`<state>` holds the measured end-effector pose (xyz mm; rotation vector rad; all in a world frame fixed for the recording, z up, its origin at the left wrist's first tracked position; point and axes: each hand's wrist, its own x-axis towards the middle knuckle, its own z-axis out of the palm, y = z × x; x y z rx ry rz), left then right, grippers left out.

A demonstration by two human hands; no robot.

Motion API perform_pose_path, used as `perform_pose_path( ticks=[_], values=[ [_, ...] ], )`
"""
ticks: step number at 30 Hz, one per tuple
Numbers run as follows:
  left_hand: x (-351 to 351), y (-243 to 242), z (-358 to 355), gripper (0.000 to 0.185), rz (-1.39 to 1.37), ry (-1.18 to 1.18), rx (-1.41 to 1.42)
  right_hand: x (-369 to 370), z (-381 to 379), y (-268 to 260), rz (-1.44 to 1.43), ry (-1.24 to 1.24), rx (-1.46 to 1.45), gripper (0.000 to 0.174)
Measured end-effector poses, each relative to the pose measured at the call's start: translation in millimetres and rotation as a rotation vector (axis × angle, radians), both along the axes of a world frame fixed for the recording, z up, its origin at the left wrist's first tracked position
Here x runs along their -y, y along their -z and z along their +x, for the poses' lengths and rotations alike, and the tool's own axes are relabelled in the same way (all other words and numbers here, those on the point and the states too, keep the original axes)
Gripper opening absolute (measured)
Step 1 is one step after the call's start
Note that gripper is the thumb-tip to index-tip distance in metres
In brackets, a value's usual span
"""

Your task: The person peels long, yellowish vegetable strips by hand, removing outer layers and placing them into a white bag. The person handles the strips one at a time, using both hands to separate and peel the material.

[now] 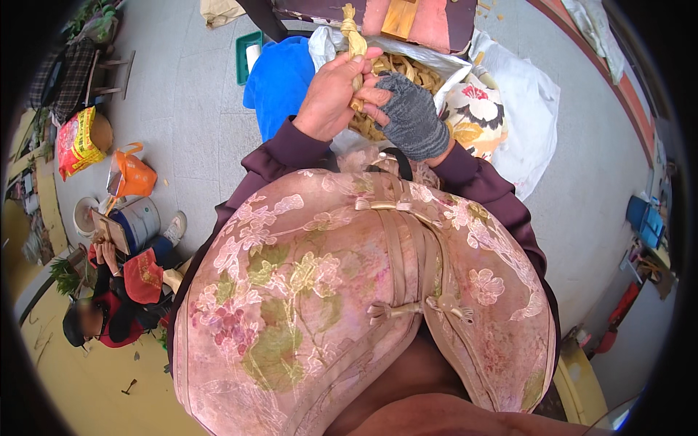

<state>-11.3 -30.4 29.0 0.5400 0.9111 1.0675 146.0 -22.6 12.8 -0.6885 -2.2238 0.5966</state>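
Observation:
A knotted, twisted bundle of pale yellow strips (355, 42) stands up between my two hands, in front of my body. My left hand (326, 97) is bare and grips the bundle between thumb and fingers. My right hand (411, 114), in a grey knitted fingerless glove, has its fingers closed around the bundle's lower part, which they partly hide. Just beneath both hands is an open white woven sack (448, 71), filled with loose tan strips (420, 71) of similar material.
A dark bench (322, 10) bears a pink cloth (376, 16) and wooden block (399, 19). Blue cloth (281, 82) lies left of the sack; flowered cloth (475, 109) and white plastic sheeting (526, 103) lie right. Far left, another person (122, 289) works near a bucket (139, 218) and orange bag (133, 171).

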Motion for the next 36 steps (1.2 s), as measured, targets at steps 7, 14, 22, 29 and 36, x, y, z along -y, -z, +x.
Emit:
perform_pose_path(
  ticks=[7,14,22,29,36],
  values=[
    [-7.6,6.0,-3.0,0.026,-0.059,-0.051,0.136,-9.7,-7.4,-11.8,-0.254,0.073,-0.293,0.018],
    [-2.5,-9.2,4.4,0.025,0.111,0.169,-0.409,-40.3,-11.7,-33.8,0.377,0.132,-0.092,0.012],
    [-0.7,-2.8,11.9,0.02,0.787,-0.328,-0.981,-44.5,-16.5,5.1,-0.502,0.221,-0.402,0.021],
    [-7.9,19.5,1.5,0.023,1.041,-0.43,-1.025,-40.8,-18.7,-3.8,-0.9,0.138,-0.509,0.025],
    [-10.7,12.8,-2.5,0.018,1.092,-0.379,-1.093,-17.2,-17.9,-19.4,-0.383,0.118,-0.253,0.027]
  ],
)
